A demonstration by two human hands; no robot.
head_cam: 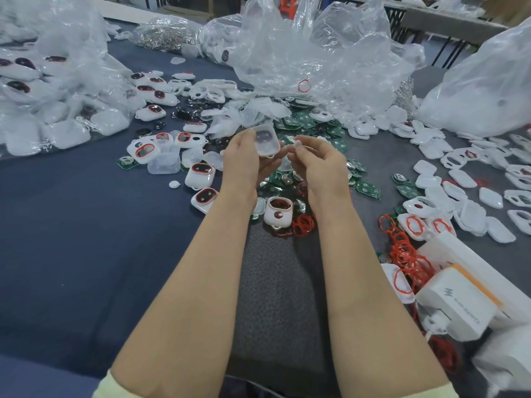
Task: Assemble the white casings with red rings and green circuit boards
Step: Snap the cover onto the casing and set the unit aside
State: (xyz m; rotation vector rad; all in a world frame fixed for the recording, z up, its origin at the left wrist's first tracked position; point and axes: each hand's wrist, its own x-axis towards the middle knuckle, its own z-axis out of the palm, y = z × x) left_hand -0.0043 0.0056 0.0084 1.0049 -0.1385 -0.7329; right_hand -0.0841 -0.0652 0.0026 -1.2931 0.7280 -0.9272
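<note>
Held: translucent white rounded plastic casing (267,140), gripped by its left side in the left hand (244,159), raised over the middle of the dark cloth worktop (86,225). Right hand (319,162): fingers curled just beside the casing, possibly pinching a small clear part; cannot tell. Beneath: loose green circuit boards (365,188) and thin red rubber rings (301,225). Risks: one-sided grip could let the casing drop into the heap; a ring could seat twisted.

No legible txt, white box (457,308) w/ grey logo (wording blurred)
</note>
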